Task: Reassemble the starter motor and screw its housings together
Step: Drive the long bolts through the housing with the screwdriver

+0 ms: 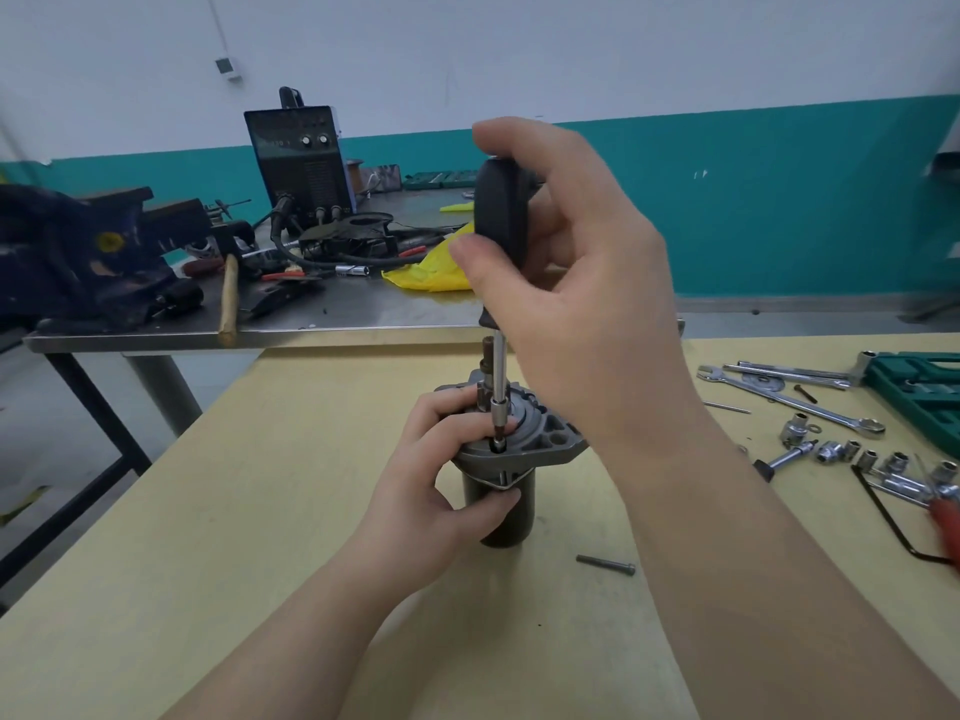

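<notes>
The starter motor stands upright on the yellow table, its dark cylinder below and its grey cast end housing on top. My left hand grips the motor just under the housing, fingers over the flange. A screwdriver with a black handle stands vertical above it. Its steel shaft ends in a socket bit set in a hole of the housing. My right hand grips the handle from the right. A loose long bolt lies on the table right of the motor.
Spanners, several sockets and a green tool case lie at the right. A steel bench behind holds a blue vise, a welding machine, a hammer and a yellow bag.
</notes>
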